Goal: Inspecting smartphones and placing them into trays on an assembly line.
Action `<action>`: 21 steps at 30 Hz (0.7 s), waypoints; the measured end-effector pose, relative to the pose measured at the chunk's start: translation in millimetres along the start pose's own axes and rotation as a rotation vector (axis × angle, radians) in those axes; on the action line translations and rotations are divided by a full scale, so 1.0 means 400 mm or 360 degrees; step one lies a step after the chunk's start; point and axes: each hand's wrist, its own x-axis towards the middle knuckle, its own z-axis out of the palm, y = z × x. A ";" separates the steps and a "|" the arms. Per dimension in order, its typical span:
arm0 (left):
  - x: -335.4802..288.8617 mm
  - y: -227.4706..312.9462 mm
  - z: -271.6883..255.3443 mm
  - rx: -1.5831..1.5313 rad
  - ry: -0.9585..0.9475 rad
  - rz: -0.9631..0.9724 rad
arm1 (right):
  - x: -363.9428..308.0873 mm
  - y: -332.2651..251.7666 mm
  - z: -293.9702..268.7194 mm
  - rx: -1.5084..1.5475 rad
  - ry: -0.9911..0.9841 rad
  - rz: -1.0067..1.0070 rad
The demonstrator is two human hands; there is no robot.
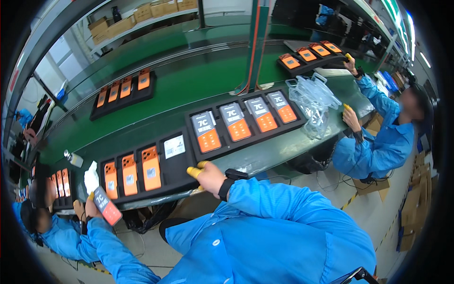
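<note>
My left hand (pixel 93 209) grips a phone (pixel 108 207) with a grey-and-orange front, held tilted past the near left end of a black tray (pixel 182 164). A crumpled white cloth or wipe (pixel 91 177) is just above that phone; whether my fingers touch it is unclear. Three orange phones (pixel 151 168) lie back up in this tray, and a white printed label (pixel 174 146) lies in its right compartment. My right hand (pixel 210 179), with yellow finger covers, grasps the tray's near right corner. Adjoining it, a second black tray (pixel 226 150) holds several phones (pixel 235 121) front up.
A small bottle (pixel 73 158) stands behind the white cloth. Clear plastic pieces (pixel 314 102) lie piled right of the second tray. Across the green belt (pixel 189 78) sits another phone tray (pixel 122 101). Co-workers (pixel 385 125) sit on both sides; the right one holds a tray (pixel 312 62).
</note>
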 end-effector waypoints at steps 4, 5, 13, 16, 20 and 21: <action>-0.106 0.006 0.033 0.0060 0.0027 -0.0101 | -0.066 -0.062 -0.037 -0.0416 -0.0314 0.0099; -0.128 -0.003 0.031 0.0045 0.0009 -0.0054 | -0.075 -0.054 -0.036 -0.0588 -0.0206 -0.0139; -0.269 -0.090 0.016 -0.0027 -0.0062 -0.0011 | -0.143 -0.154 -0.106 -0.0786 -0.0241 -0.0652; -0.313 -0.114 0.077 -0.0218 -0.0032 0.0108 | -0.154 -0.180 -0.167 -0.0683 -0.0134 -0.0800; -0.340 -0.094 0.203 -0.0188 -0.0131 0.0154 | -0.130 -0.165 -0.313 -0.0823 0.0118 -0.1059; -0.335 -0.091 0.246 -0.0203 -0.0182 0.0176 | -0.122 -0.159 -0.360 -0.0863 0.0192 -0.1057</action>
